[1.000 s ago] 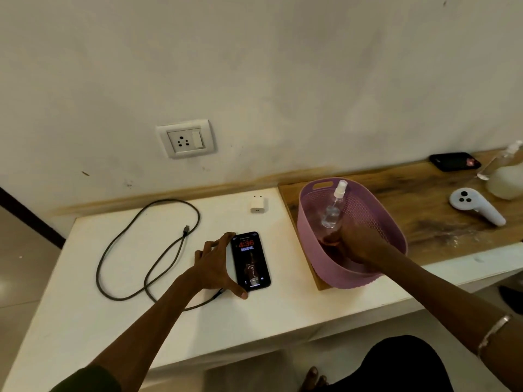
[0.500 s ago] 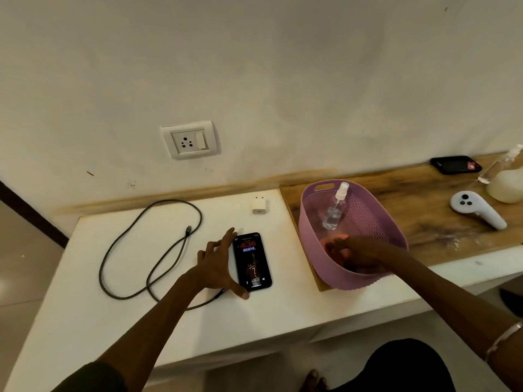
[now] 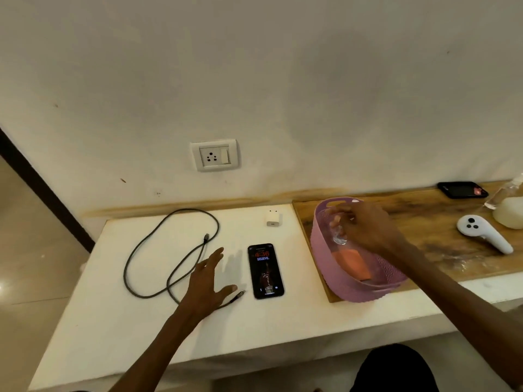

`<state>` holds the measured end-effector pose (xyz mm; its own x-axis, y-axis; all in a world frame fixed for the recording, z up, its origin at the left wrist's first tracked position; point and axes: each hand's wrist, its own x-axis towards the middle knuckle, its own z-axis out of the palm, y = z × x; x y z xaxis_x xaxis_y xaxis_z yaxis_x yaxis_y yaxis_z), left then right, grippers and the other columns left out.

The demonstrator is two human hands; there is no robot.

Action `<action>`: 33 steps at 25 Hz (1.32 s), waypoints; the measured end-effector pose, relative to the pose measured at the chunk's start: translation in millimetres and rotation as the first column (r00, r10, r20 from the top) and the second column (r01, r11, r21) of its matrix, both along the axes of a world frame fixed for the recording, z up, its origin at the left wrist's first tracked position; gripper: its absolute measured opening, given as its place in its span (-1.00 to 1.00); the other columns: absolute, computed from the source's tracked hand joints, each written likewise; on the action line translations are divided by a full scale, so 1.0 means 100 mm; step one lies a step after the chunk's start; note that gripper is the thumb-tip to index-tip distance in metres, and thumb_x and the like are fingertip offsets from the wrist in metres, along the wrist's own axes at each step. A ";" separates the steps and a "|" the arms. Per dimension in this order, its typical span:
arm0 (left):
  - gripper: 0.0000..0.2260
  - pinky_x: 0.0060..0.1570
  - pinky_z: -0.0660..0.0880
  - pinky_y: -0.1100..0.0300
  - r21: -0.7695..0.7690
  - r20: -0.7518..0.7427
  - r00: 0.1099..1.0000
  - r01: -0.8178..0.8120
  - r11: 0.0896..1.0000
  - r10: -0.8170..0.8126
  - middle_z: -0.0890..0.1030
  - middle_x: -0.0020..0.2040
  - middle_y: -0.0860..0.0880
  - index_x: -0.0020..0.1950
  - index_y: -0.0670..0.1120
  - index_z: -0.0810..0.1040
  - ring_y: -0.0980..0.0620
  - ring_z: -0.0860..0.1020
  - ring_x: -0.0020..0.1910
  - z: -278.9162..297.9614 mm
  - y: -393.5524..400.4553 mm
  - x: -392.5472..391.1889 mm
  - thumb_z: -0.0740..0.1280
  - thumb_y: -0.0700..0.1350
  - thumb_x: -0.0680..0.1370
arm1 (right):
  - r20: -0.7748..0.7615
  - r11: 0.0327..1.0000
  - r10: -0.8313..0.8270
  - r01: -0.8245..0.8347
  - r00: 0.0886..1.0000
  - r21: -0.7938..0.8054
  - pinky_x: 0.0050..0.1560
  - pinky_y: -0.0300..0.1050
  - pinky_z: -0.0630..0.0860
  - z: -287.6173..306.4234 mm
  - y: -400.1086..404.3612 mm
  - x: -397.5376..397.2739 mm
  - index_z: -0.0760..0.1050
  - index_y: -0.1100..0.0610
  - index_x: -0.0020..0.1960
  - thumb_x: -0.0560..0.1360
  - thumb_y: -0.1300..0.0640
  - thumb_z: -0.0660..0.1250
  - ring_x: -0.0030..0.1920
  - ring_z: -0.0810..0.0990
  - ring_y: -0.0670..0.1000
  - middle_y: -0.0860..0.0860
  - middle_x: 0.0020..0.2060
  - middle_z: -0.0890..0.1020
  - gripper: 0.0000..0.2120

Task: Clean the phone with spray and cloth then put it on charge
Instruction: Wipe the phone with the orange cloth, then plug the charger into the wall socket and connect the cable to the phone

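A black phone (image 3: 265, 270) lies face up on the white table, its screen lit. My left hand (image 3: 208, 281) hovers just left of it with fingers spread, not touching it. My right hand (image 3: 365, 227) is inside the pink basket (image 3: 319, 244), fingers closed around the upper part of a small clear spray bottle (image 3: 339, 237); only the bottle's base shows below the fingers. A folded orange cloth (image 3: 352, 264) lies on the basket's floor. A grey charging cable (image 3: 169, 250) loops on the table to the left, one plug end near my left thumb. A white adapter (image 3: 273, 217) stands by the wall.
A wall socket (image 3: 215, 155) sits above the table. The basket stands on a wooden board (image 3: 424, 222) holding a second dark phone (image 3: 462, 189), a white controller (image 3: 484, 233), a clear bottle (image 3: 506, 193) and a whitish lump (image 3: 509, 216). The table's front edge is close to me.
My left hand let go of the phone's edge and drew back to the left. My right hand rose from the basket's floor to the spray bottle, uncovering the orange cloth.
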<state>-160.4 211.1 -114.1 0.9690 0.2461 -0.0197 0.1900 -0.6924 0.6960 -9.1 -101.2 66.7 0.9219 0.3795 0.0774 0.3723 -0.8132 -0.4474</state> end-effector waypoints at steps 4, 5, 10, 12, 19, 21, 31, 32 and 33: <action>-0.71 0.20 0.35 0.21 0.028 0.168 0.966 -0.202 0.979 0.194 0.63 0.16 0.02 0.22 -0.01 0.60 -0.04 0.52 0.22 -0.02 0.30 -0.44 0.45 -0.16 0.50 | -0.147 0.992 0.067 -0.050 0.987 0.116 -0.16 -0.32 0.55 -0.50 0.72 -0.21 0.47 0.01 0.29 0.56 0.20 0.25 -0.09 0.62 -0.16 -0.07 0.08 0.66 -0.68; -0.76 0.17 0.38 0.23 0.018 0.202 0.953 -0.234 0.972 0.226 0.66 0.10 0.03 0.15 -0.03 0.64 -0.01 0.56 0.16 0.00 0.35 -0.45 0.45 -0.21 0.50 | -0.192 0.995 0.040 -0.021 0.980 0.103 -0.05 -0.27 0.56 -0.68 0.88 -0.26 0.44 0.03 0.32 0.56 0.16 0.25 0.00 0.62 -0.09 -0.02 0.15 0.63 -0.67; -0.81 -0.09 0.39 0.56 -0.002 0.271 0.916 -0.307 0.952 0.296 0.69 -0.06 0.07 0.03 -0.02 0.68 0.23 0.56 -0.09 0.06 0.57 -0.38 0.41 -0.27 0.50 | -0.259 0.981 -0.169 0.137 0.951 -0.137 0.20 0.00 0.46 -1.51 1.40 -0.45 0.32 0.21 0.35 0.57 -0.07 0.24 0.27 0.45 0.15 0.16 0.27 0.47 -0.52; -0.82 -0.16 0.38 0.53 0.002 0.229 0.910 -0.355 0.935 0.345 0.66 -0.09 0.10 0.02 0.01 0.68 0.16 0.56 -0.07 0.02 0.63 -0.33 0.40 -0.24 0.51 | -0.218 0.972 -0.213 0.183 0.953 -0.147 0.17 0.03 0.47 -1.65 1.51 -0.44 0.31 0.22 0.34 0.55 -0.07 0.24 0.26 0.44 0.16 0.18 0.25 0.46 -0.51; -0.77 -0.01 0.51 0.08 0.261 0.102 0.962 -0.273 0.926 0.255 0.66 -0.09 0.00 0.07 -0.07 0.61 -0.03 0.56 -0.03 0.04 0.67 0.32 0.35 0.06 0.55 | -0.051 0.971 -0.209 0.201 0.977 -0.130 0.23 0.16 0.42 -1.70 1.81 0.40 0.16 0.23 0.45 0.56 0.09 0.22 0.32 0.34 0.29 0.30 0.36 0.28 -0.47; -0.77 0.05 0.47 0.08 0.371 -0.001 0.973 -0.213 0.904 0.229 0.66 -0.03 -0.04 0.11 -0.10 0.58 -0.08 0.56 0.03 -0.04 0.64 0.41 0.36 0.00 0.55 | -0.083 0.966 -0.222 0.207 0.972 -0.156 0.22 0.18 0.42 -1.75 1.85 0.62 0.09 0.15 0.51 0.57 0.09 0.20 0.33 0.33 0.32 0.32 0.39 0.22 -0.43; -0.83 -0.19 0.44 0.24 0.009 0.194 0.903 -0.393 0.920 0.384 0.62 -0.01 -0.02 0.08 -0.08 0.63 -0.01 0.59 -0.14 0.40 0.77 0.52 0.31 -0.26 0.55 | -0.321 0.933 -0.208 0.286 0.924 0.217 0.13 0.05 0.53 -1.69 1.82 0.83 0.44 0.09 0.22 0.43 -0.05 0.45 0.09 0.57 0.18 0.24 0.11 0.56 -0.56; -0.79 -0.18 0.41 0.27 -0.010 0.219 0.897 -0.390 0.921 0.383 0.62 0.00 -0.03 0.09 -0.09 0.64 0.00 0.58 -0.11 0.51 0.78 0.54 0.30 -0.30 0.55 | -0.403 0.874 -0.172 0.328 0.899 0.359 0.14 0.09 0.56 -1.55 1.82 0.77 0.47 0.12 0.19 0.39 -0.07 0.49 0.05 0.62 0.15 0.23 0.09 0.59 -0.52; -0.77 -0.16 0.40 0.29 -0.028 0.250 0.888 -0.391 0.920 0.385 0.63 0.00 -0.04 0.08 -0.09 0.66 0.01 0.57 -0.09 0.62 0.76 0.55 0.29 -0.32 0.54 | -0.497 0.772 -0.084 0.372 0.864 0.516 0.11 0.10 0.59 -1.40 1.82 0.70 0.50 0.18 0.18 0.36 -0.02 0.53 0.00 0.65 0.13 0.25 0.10 0.60 -0.51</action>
